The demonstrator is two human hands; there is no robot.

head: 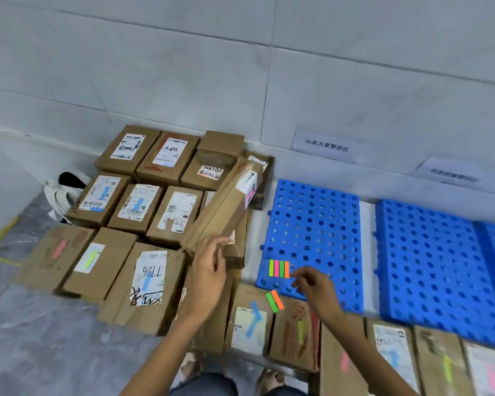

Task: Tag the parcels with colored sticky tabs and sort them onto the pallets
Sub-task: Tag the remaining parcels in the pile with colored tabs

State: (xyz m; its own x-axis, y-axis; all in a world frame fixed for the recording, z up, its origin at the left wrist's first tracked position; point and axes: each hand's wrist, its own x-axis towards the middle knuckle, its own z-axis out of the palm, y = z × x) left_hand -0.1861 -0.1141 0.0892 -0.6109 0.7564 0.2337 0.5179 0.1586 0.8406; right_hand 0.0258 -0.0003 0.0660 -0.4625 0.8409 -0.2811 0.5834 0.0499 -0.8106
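Floor under crinkled clear plastic sheet (55, 338). Near row of brown cardboard parcels (295, 335) carries colored tabs. Left hand (209, 270), fingers spread, touches the long tilted box (226, 207); grip not closed. Right hand (315, 284) pinches together beside the sticky tab pad (279, 268) on perforated blue plastic pallet (315, 218). Parcel marked "7786" (152, 278). Grey tiled wall (240, 67) behind.

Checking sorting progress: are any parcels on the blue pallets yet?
No, the blue pallets carry only a strip of sticky tabs; the parcels lie beside them.
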